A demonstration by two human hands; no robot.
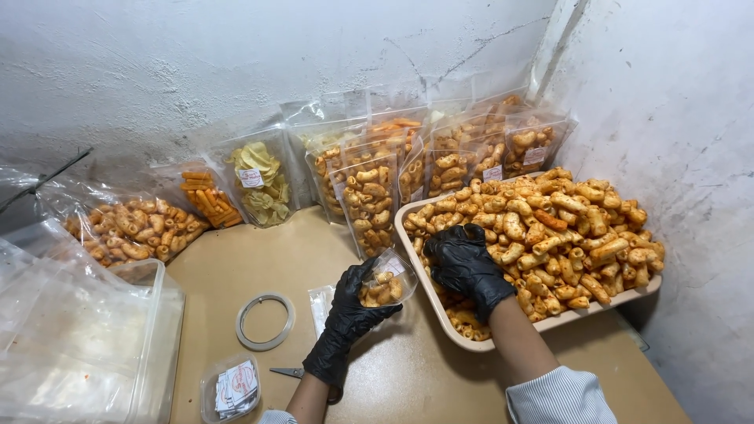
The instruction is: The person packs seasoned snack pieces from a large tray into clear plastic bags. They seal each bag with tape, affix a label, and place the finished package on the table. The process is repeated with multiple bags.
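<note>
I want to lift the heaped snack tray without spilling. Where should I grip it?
Judging by its shape, grip the tray by its rim at both short ends, hands coming in from the sides. The snacks heap above the rim, so keep it level; a one-handed grip would likely tip it.

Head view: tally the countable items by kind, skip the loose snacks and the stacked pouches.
Black-gloved hands: 2, left hand, right hand
Pouch in left hand: 1
Snack tray: 1
Tape ring: 1
Scissors: 1
Label tub: 1
Total: 7
</note>
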